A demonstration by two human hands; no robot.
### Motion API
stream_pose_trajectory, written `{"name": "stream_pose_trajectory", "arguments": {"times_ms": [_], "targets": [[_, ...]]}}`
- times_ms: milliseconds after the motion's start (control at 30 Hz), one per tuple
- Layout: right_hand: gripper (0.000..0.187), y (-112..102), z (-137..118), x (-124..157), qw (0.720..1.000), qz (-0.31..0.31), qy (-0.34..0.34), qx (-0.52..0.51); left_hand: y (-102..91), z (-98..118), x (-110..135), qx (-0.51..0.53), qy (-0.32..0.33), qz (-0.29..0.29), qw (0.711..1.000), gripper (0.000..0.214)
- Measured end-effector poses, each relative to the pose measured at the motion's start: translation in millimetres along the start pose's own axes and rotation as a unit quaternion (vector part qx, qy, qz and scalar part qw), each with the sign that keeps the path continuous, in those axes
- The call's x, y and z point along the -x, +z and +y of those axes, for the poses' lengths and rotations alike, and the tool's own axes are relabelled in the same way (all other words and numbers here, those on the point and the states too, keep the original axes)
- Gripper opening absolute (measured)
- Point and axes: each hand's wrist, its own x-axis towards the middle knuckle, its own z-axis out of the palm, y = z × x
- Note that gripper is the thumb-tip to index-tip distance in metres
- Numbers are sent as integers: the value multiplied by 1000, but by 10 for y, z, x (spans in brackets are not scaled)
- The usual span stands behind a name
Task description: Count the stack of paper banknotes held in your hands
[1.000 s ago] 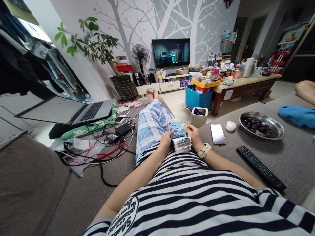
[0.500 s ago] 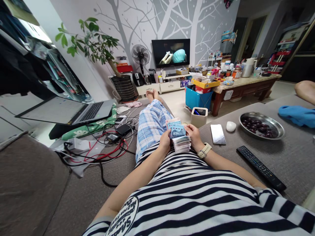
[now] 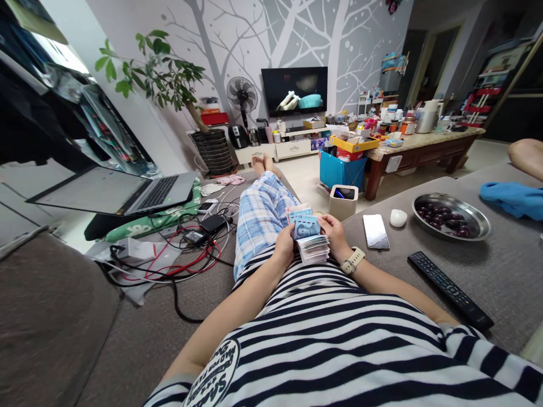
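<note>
A folded stack of banknotes (image 3: 314,250) is held above my lap, its layered edges facing me. My left hand (image 3: 285,244) is closed around the left side of the stack. At the upper right, my right hand (image 3: 335,233) pinches the edge of a blue banknote (image 3: 307,226) on top. Behind it, pinkish and blue note ends stick up. The fingers under the stack are hidden. A pale watch (image 3: 353,260) is on my right wrist.
On the sofa to my right lie a phone (image 3: 375,232), a white mouse-like object (image 3: 398,218), a remote (image 3: 449,289) and a steel bowl (image 3: 483,229) of dark fruit. To my left are a laptop (image 3: 159,191) and tangled cables (image 3: 199,257). A bin (image 3: 343,206) stands beyond the sofa.
Both hands stay almost in place on the banknotes; the blue top note has shifted very slightly. The picture on the television has changed.
</note>
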Motion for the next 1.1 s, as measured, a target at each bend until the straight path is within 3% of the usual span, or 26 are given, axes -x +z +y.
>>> {"name": "stream_pose_trajectory", "arguments": {"times_ms": [500, 700, 900, 1100], "targets": [[50, -2, 65, -11, 999, -23, 21, -24, 19, 0, 27, -4, -6, 3, 1000, 14], [49, -6, 57, -15, 1000, 16, 15, 3, 22, 42, 85, -20, -2, 2, 1000, 15], [45, -30, 69, -27, 999, 21, 14, 26, 55, 70, 159, -35, 1, -61, 998, 17], [46, -40, 97, -31, 999, 23, 12, 46, 34, 76, 174, -49, -6, -53, 997, 17]]}}
